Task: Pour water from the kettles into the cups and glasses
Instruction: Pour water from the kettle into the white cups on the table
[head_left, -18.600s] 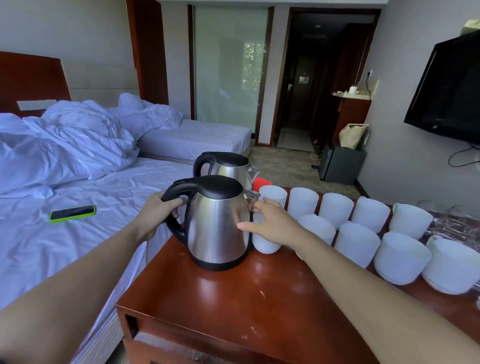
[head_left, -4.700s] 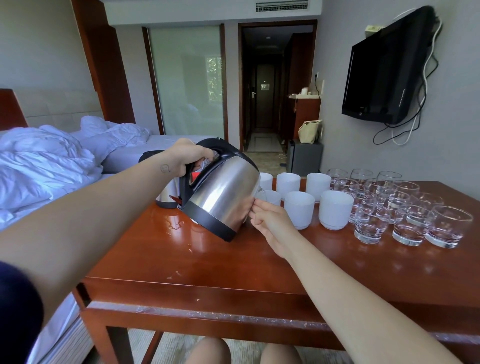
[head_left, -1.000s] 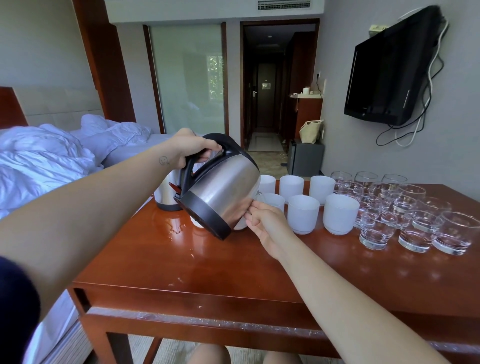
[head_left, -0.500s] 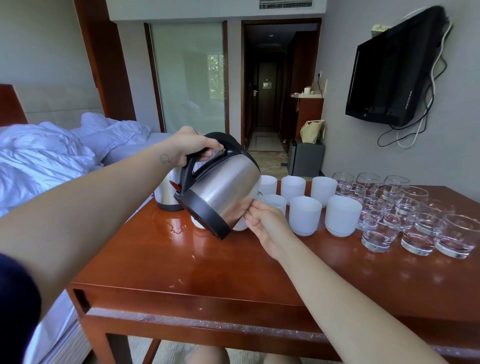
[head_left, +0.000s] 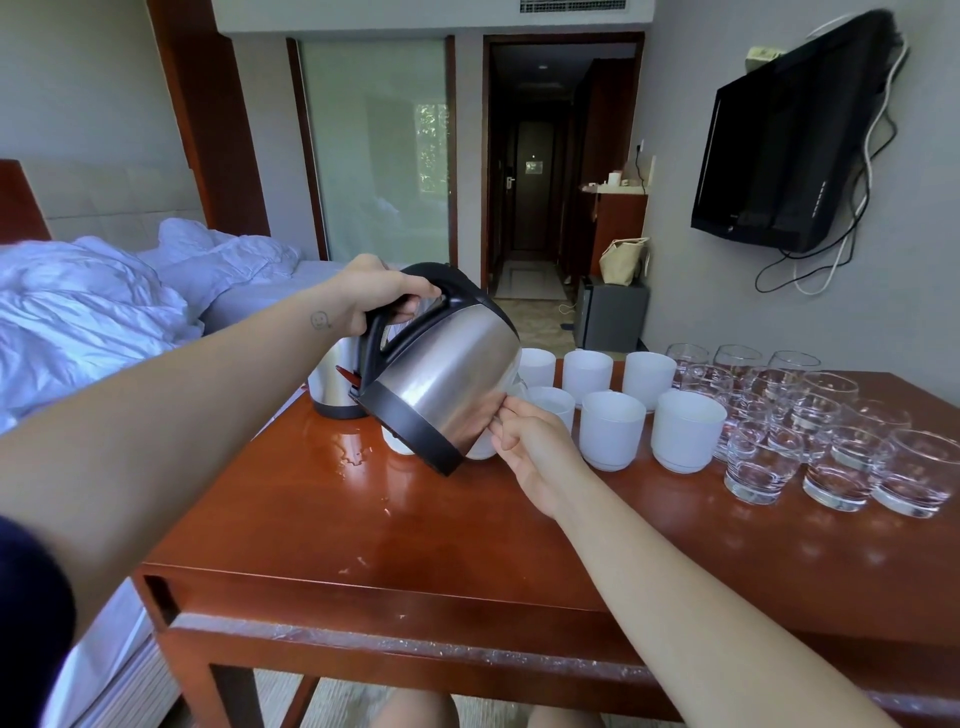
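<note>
My left hand (head_left: 382, 296) grips the black handle of a steel kettle (head_left: 447, 374), held tilted with its spout down and to the right over the white cups. My right hand (head_left: 530, 447) holds a white cup (head_left: 485, 449) that is mostly hidden behind the kettle's base. Another cup (head_left: 397, 444) shows just under the base. Several more white cups (head_left: 610, 436) stand in two rows to the right. A second steel kettle (head_left: 330, 387) stands upright behind my left wrist, partly hidden. Several clear glasses (head_left: 761, 462) with a little water in them stand at the table's right.
The red-brown wooden table (head_left: 467, 545) has small water spills (head_left: 350, 457) near the kettles. A bed with white bedding (head_left: 93, 306) lies along the left. A black TV (head_left: 789, 156) hangs on the right wall. My knees show below the front edge.
Over the last second the kettle stays tilted over the same cup, both hands holding their places. Compared with 18.6 s ago, the kettle is lifted off the table.
</note>
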